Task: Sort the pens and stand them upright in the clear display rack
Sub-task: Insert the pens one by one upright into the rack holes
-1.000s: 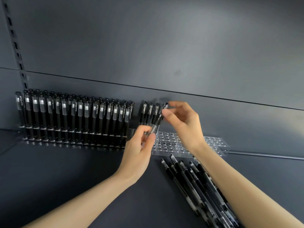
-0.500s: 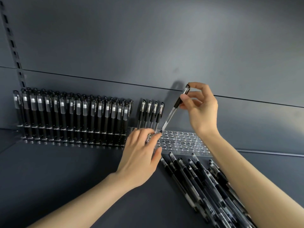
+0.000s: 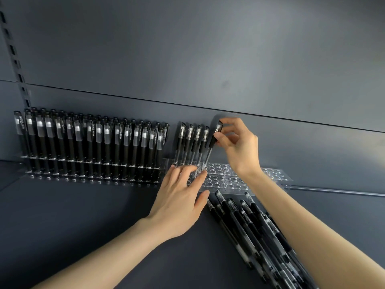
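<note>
1. Pen [image 3: 210,148] in the right hand [image 3: 239,144]: thumb and fingertips pinch its black cap end. Its clear tip is down at the top plate of the clear rack [image 3: 235,180], just right of the four standing pens [image 3: 193,138]. Whether the tip sits inside a hole cannot be told.
2. Half a second ago this pen leaned far to the right with its cap raised well above the row. It is now lower and much nearer upright, its cap about level with the neighbouring caps.
3. The left hand [image 3: 179,199] lies flat with its fingers straight and slightly spread. The fingertips rest on the rack at the foot of the standing pens and grip nothing. A second ago it held the pen's lower barrel; now it has let go.
4. The filled rack of black pens [image 3: 93,142] stands to the left, as before.
5. The loose pens [image 3: 250,222] lie in a heap on the dark shelf [image 3: 83,215], in front of the rack and beside the right forearm, unchanged.
</note>
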`<state>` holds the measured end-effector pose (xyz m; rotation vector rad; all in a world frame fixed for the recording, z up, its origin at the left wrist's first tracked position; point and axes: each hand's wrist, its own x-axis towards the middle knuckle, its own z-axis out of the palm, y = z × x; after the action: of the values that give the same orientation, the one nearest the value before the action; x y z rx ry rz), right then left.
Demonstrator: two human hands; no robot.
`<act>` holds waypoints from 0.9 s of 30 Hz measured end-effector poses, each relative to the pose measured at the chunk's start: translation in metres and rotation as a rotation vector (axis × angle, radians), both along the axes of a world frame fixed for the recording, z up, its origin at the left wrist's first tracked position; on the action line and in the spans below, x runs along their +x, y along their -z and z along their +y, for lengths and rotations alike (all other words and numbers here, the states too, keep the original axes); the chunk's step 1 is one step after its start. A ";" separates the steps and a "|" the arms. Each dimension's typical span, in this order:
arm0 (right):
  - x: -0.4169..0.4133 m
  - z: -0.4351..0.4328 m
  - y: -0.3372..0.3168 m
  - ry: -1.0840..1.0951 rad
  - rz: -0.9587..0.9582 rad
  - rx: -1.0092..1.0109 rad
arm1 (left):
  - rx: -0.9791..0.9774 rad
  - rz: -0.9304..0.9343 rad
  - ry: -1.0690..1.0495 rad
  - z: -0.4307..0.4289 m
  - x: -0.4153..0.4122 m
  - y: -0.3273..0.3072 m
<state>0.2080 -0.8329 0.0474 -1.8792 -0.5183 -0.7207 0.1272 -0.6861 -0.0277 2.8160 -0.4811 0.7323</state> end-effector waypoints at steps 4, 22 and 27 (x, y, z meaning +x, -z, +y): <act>0.001 -0.002 -0.002 -0.021 0.037 -0.017 | -0.007 -0.006 -0.004 -0.001 0.000 0.000; -0.002 -0.003 0.005 0.018 0.043 -0.147 | -0.009 0.002 -0.010 -0.002 -0.001 -0.001; -0.010 -0.006 0.002 0.040 0.036 -0.147 | -0.042 0.005 -0.001 -0.005 -0.004 -0.005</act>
<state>0.1976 -0.8389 0.0451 -2.0406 -0.5233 -0.6893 0.1229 -0.6910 -0.0228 2.7790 -0.4587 0.7262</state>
